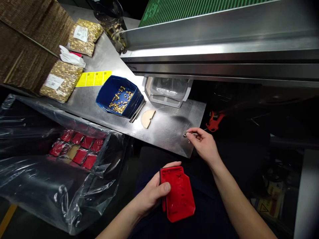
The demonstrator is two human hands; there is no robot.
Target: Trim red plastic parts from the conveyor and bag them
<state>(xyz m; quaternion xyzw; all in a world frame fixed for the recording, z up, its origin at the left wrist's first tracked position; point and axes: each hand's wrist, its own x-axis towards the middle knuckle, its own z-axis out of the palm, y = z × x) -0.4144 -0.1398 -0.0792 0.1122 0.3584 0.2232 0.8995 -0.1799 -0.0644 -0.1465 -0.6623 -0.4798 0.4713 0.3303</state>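
My left hand [152, 194] grips a red plastic housing [178, 194] over my lap, thumb on its top face. My right hand [203, 144] is at the near right corner of the metal worktable [164, 131], its fingertips pinched on a small dark metal tool [187, 134] that touches the tabletop. A blue bin [106, 96] holding several small brass parts sits further left on the table.
A plastic-lined box with more red housings [79, 149] stands at my left. Bags of brass parts [61, 79], yellow labels [93, 78], a beige half-disc [147, 118], a white tray [169, 91] and a conveyor frame [219, 49] surround the table. Red pliers [214, 121] lie at right.
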